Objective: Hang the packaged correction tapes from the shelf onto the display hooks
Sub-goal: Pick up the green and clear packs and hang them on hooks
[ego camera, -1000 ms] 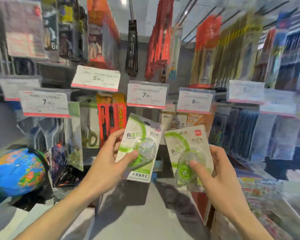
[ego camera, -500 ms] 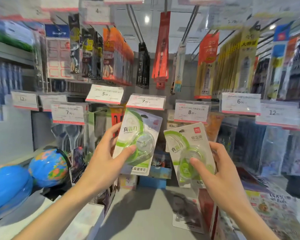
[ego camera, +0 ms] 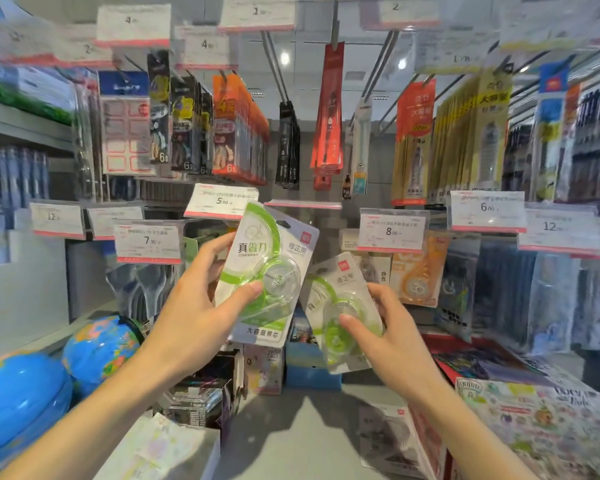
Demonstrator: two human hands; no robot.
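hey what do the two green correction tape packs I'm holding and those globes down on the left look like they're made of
Left-hand pack: looks like a printed card back, matte, with a clear glossy plastic blister; the green tape body shows through it. Right-hand pack: seemingly the same, transparent bubble catching glare. Globes: probably hard plastic, smooth and shiny, with bright highlights on the blue; a printed paper skin can't be ruled out.

Grey shelf (ego camera: 302, 431) w/ mixed stock sitting on it.
Two blue globes (ego camera: 97, 348) resting at left; small boxes (ego camera: 264, 368) standing at back-centre beside a blue box (ego camera: 309, 370); colourful printed packs (ego camera: 534, 417) lying flat at right; clear pkg (ego camera: 385, 434) lying front-centre.
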